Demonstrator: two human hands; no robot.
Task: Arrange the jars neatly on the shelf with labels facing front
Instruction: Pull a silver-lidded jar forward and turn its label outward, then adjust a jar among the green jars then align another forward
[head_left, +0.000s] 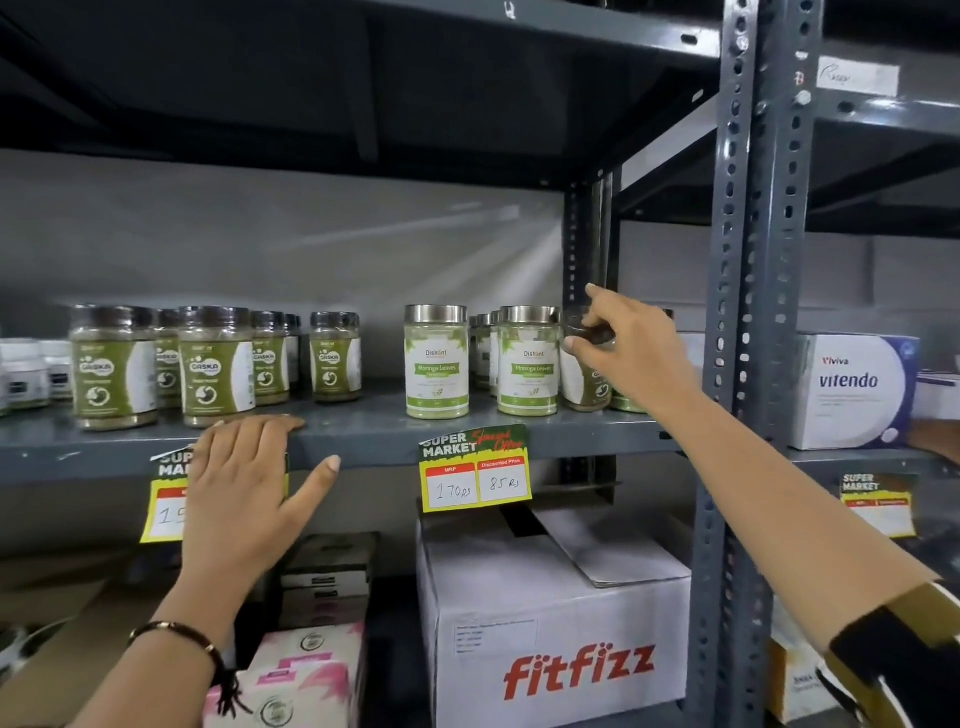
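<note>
Your right hand (631, 345) pinches the dark-lidded jar (587, 364) just right of the Moringa jars (529, 361), likely to turn its label forward, while your open left hand (244, 483), holding nothing, steadies you on the shelf (374, 441).

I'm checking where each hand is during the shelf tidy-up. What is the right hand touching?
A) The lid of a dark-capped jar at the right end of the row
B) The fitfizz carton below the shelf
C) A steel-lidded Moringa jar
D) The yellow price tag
A: the right hand has its fingers on the dark lid of the jar, just right of the Moringa jars; the left hand rests on the shelf edge.
</note>
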